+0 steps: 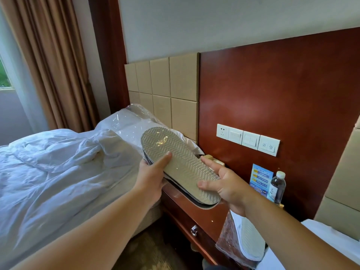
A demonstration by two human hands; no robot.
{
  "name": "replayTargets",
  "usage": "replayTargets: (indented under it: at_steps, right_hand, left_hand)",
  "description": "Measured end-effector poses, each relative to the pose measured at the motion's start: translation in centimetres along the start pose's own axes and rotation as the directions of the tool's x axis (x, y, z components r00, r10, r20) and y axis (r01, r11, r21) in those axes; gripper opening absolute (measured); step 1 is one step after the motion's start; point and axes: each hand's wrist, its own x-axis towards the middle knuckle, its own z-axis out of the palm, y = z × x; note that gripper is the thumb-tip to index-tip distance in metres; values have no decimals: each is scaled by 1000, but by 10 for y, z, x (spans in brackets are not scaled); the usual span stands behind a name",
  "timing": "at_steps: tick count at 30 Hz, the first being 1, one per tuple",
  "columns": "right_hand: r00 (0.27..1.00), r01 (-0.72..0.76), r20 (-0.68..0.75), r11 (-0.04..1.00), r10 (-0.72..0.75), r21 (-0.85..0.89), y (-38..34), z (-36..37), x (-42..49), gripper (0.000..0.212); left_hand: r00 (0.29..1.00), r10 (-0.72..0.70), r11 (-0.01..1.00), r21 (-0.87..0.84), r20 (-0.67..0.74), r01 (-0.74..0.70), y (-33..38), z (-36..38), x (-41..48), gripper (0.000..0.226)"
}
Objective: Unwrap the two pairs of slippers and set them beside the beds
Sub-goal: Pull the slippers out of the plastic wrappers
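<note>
Two bare forearms in shot, coming up from the bottom edge, and there's no sleeve on either one, nothing worn from elbow to wrist. No watch, no bracelet, no strap at either wrist. The left hand (153, 177) shows no glove and no ring on the fingers we can see. Same story on the right hand (227, 187): ungloved, fingers plain, short nails visible on the thumb and forefinger. Both arms look smooth, no marks or tattoos showing. Nothing else of the person is in frame
</note>
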Motion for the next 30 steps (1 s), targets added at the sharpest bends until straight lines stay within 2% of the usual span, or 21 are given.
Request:
replayTargets:
  at_steps: [3,8,10,13,19,24,30]
  right_hand:
    - [1000,8,7,999,-8,-33,0,-7,-3,76]
    - [998,-3,-68,999,0,-34,8,-11,-1,80]
    - [995,-21,-98,998,16,-52,15,-12,1,79]
    - [990,-64,-130,997,57,-49,24,-17,5,75]
    - [948,-158,-286,987,142,-33,29,-46,13,58]
    - [924,-269,-307,959,229,-93,34,-84,15,43]
    - [878,-413,-345,889,332,-196,39,-145,12,41]
  left_hand:
    - [1000,-10,1000,8,-14,10,9,-7,9,60]
    - [989,-139,989,49,56,137,1,-10,16,74]
    - [982,-181,983,34,46,179,-11,-11,20,66]
    - [984,-178,984,27,-12,179,-26,-17,30,54]
    - [984,-180,977,117,-12,180,-51,-26,53,73]
    - [965,-248,960,115,-81,256,-84,-18,77,71]
    - [934,-354,907,224,-52,356,-134,1,103,72]
